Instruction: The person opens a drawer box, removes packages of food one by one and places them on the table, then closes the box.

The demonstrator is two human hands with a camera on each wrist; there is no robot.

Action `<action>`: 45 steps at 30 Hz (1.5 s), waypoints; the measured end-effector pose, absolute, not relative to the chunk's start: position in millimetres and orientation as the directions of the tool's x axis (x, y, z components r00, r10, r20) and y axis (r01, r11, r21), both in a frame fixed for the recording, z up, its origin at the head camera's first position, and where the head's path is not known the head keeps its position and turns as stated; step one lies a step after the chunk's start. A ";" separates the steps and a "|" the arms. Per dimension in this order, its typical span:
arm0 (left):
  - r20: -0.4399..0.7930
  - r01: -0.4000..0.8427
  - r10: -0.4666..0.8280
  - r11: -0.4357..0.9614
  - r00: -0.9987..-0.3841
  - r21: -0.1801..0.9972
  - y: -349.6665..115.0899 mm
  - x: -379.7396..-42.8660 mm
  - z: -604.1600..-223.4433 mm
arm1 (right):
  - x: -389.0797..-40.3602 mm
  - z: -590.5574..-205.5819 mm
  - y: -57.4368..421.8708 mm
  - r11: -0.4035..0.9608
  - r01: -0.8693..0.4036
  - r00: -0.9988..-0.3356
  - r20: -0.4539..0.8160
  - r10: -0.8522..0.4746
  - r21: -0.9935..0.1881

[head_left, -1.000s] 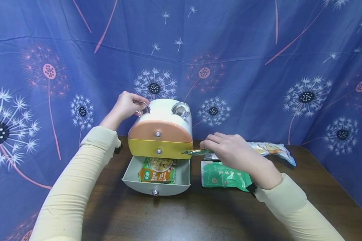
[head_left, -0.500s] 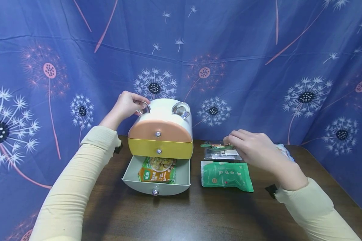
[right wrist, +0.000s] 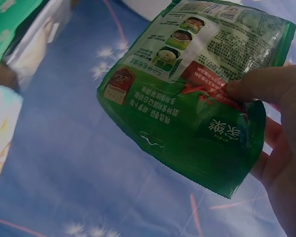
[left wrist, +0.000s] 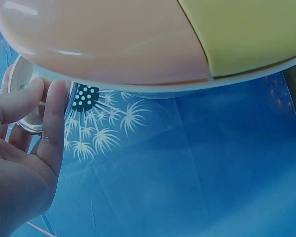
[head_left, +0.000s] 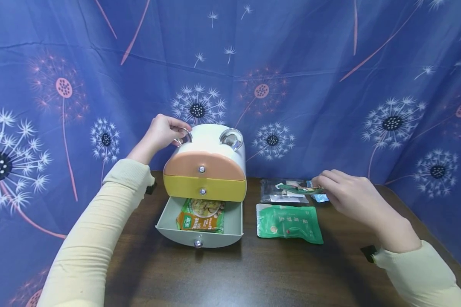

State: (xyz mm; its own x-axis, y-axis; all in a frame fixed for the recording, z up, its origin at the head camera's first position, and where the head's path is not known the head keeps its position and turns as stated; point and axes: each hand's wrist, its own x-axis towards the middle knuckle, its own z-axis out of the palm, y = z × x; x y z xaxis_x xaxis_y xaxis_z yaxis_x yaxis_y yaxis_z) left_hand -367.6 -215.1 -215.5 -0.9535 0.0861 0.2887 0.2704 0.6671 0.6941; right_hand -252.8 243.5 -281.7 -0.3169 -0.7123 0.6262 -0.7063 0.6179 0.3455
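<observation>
A small white cabinet (head_left: pixel 206 133) with two silver ear-shaped rings on top stands on the table. My left hand (head_left: pixel 158 135) holds the left silver ring (left wrist: pixel 33 116), thumb and fingers around it. The pale green bottom drawer (head_left: pixel 192 238) is pulled out, and an orange-and-green food packet (head_left: pixel 202 216) lies inside. Above it, the yellow drawer (head_left: pixel 180 186) and orange drawer (head_left: pixel 182 165) are closed. My right hand (head_left: pixel 349 196) pinches a green seasoning packet (right wrist: pixel 187 106) by one end. The packet is seen edge-on in the head view, over the table's back right.
A green pouch (head_left: pixel 290 224) lies flat right of the drawer. Behind it is a clear plastic packet (head_left: pixel 270 194), and a blue-and-white packet (head_left: pixel 320 198) is mostly covered by my right hand. A blue dandelion-patterned cloth (head_left: pixel 315 106) hangs behind the dark wooden table (head_left: pixel 230 277).
My right hand has moved right with the green packet, from beside the cabinet to over the back right of the table. My left hand stays on the ring.
</observation>
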 end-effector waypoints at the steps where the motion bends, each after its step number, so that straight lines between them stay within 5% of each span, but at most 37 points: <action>1: 0.291 0.272 0.086 0.668 -0.953 0.693 -214.8 -367.7 -215.3 | -252.9 -283.1 246.9 0.623 -0.700 -0.316 0.632 -0.708 0.348; 9: 0.293 0.274 0.087 0.665 -0.952 0.695 -212.2 -369.4 -214.1 | -254.9 -299.7 277.4 0.665 -0.649 -0.321 0.660 -0.679 0.369; 28: 0.293 0.270 0.078 0.657 -0.953 0.704 -214.9 -371.0 -216.5 | -257.0 -350.2 331.6 0.767 -0.568 -0.501 0.614 -0.610 0.298; 45: 0.275 0.253 0.072 0.657 -0.959 0.710 -215.7 -373.3 -216.8 | -267.6 -387.9 365.0 0.784 -0.550 -0.563 0.565 -0.604 0.290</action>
